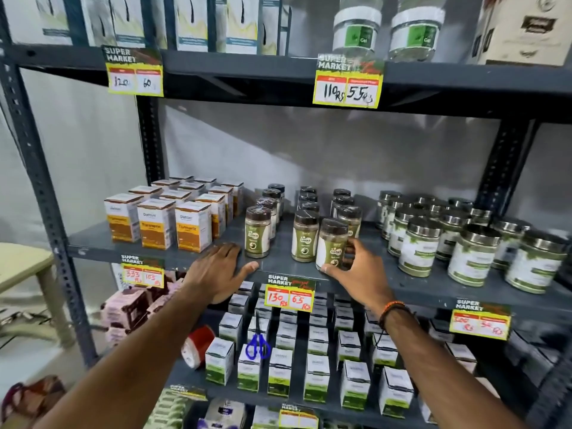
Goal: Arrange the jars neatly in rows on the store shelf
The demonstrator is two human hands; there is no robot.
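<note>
Right hand [359, 267] grips the tilted brown-lidded powder jar [332, 244] at its lower body, at the middle shelf [402, 287] front edge. Left hand [216, 270] rests flat, fingers released. Jar judged light, rigid, shrink-wrap slick; grasp mid-body. Legible: "Turmeric" cartons [158, 224]; price tag [289, 294] "130, 65".

The shelf [402, 289] is dark grey metal, with yellow price tags [289, 295] topped in black and green and written on in red. At left stand turmeric boxes [158, 222], white above and orange below. The jars [257, 232] in the middle have dark brown lids and olive-green contents behind green-and-white labels (one tilts in the right hand [360, 274]). Far right, the larger jars [473, 255] have silver lids and white-and-green labels. Blue-handled scissors [257, 345] hang below.
</note>
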